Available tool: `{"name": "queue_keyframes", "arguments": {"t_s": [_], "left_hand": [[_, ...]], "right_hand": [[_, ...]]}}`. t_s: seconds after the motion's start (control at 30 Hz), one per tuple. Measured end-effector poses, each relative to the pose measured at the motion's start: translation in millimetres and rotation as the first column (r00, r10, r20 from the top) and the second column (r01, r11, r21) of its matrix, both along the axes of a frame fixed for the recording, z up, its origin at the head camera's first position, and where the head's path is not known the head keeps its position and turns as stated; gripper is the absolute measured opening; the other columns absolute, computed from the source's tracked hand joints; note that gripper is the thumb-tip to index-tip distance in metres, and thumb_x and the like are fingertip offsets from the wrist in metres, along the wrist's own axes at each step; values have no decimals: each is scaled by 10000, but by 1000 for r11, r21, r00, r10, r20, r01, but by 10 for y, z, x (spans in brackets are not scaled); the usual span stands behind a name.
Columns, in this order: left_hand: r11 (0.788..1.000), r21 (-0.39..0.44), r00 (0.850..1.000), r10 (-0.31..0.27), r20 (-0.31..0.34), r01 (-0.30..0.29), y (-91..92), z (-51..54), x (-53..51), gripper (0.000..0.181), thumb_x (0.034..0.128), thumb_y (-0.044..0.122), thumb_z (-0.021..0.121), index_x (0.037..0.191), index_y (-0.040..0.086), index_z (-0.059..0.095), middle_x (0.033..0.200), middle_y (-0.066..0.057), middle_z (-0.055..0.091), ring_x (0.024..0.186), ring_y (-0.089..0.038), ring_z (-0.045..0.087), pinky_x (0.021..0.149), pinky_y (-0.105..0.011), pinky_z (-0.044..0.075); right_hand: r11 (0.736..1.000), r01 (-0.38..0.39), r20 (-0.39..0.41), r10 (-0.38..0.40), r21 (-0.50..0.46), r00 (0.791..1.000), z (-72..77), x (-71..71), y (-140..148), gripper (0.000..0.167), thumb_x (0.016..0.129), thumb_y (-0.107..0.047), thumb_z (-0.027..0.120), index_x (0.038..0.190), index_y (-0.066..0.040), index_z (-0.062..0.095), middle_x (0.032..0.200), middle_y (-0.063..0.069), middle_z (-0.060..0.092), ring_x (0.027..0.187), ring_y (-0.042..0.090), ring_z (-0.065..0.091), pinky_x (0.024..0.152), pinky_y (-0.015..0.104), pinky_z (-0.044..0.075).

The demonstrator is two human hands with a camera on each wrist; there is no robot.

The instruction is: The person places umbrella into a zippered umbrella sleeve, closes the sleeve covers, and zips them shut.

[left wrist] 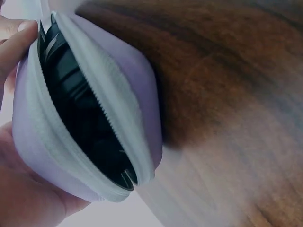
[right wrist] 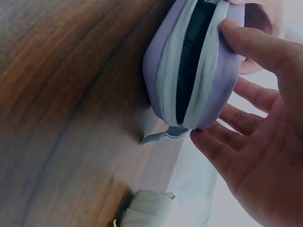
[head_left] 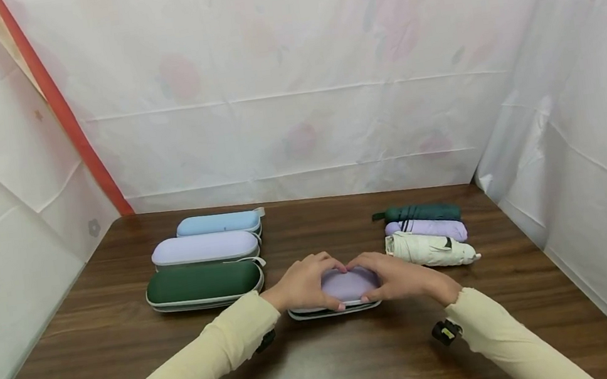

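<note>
A purple zip case (head_left: 349, 285) lies on the table between both hands. Its zip is undone along the front, and dark contents show through the gap of the case (left wrist: 85, 109) in the left wrist view. The left hand (head_left: 306, 283) grips the lid from the left, thumb at the front edge and fingers over the back. From the right, the right hand (head_left: 399, 275) holds the lid likewise, its thumb by the zip edge of the case (right wrist: 220, 85). The two hands' index fingertips nearly meet on top.
On the left lie a dark green case (head_left: 204, 282), a lavender case (head_left: 204, 248) and a light blue case (head_left: 217, 223). Folded umbrellas lie on the right: dark green (head_left: 426, 212), purple (head_left: 433, 229) and cream (head_left: 430, 248). White sheets hang behind and beside the table (head_left: 325, 364).
</note>
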State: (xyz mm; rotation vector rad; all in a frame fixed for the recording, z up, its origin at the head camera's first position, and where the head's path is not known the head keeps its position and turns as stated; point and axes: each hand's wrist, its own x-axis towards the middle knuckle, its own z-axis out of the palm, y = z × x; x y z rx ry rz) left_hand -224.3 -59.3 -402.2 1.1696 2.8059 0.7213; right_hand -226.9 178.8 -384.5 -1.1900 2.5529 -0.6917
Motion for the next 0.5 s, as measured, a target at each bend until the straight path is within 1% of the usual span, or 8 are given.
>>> {"name": "queue_keyframes", "arguments": {"t_s": [0.2, 0.3, 0.37, 0.4, 0.47, 0.5], "left_hand": [[999, -35, 998, 24, -50, -25, 15, -7, 51, 623, 660, 461, 842, 1180, 226, 593, 1121, 54, 533, 966, -161, 496, 741, -342, 401], [999, -38, 999, 12, -51, -14, 11, -25, 60, 620, 676, 475, 829, 1187, 228, 581, 1138, 51, 527, 991, -167, 490, 761, -361, 396], [1000, -14, 1000, -11, -24, 11, -11, -35, 29, 564, 729, 467, 794, 1187, 209, 590, 1145, 48, 538, 1015, -166, 501, 787, -366, 410], [1000, 13, 1000, -28, 7, 28, -28, -33, 4, 508, 776, 432, 766, 1186, 185, 598, 1144, 39, 552, 1022, -167, 514, 809, -368, 424], [996, 77, 995, -58, 84, 52, -63, -14, -64, 345, 893, 321, 666, 1173, 124, 618, 1135, 3, 581, 1033, -180, 537, 851, -369, 439], [992, 107, 991, -75, 113, 63, -79, -3, -105, 272, 935, 239, 611, 1162, 90, 629, 1126, -21, 597, 1043, -192, 550, 873, -368, 442]], "right_hand": [[1000, 21, -77, -22, -13, 997, -38, 41, -20, 565, 807, -248, 778, 1294, -120, 523, 1214, 15, 534, 1042, 158, 488, 839, 361, 448], [999, 25, -110, -28, -29, 994, -66, 56, -23, 574, 780, -244, 802, 1271, -120, 533, 1197, 25, 540, 1022, 162, 493, 819, 358, 454], [999, 22, -124, -26, -36, 992, -88, 57, -19, 576, 770, -247, 812, 1260, -114, 539, 1198, 32, 545, 1030, 167, 497, 825, 363, 455], [999, 20, -131, -25, -38, 991, -97, 56, -18, 579, 764, -249, 817, 1255, -110, 544, 1197, 35, 550, 1035, 170, 500, 828, 365, 455], [999, 18, -146, -23, -38, 989, -109, 55, -18, 579, 760, -258, 820, 1248, -104, 549, 1199, 39, 555, 1049, 173, 505, 837, 370, 455], [999, 18, -153, -24, -36, 988, -111, 54, -18, 580, 758, -261, 821, 1246, -101, 551, 1200, 40, 556, 1054, 173, 507, 841, 371, 455]]}}
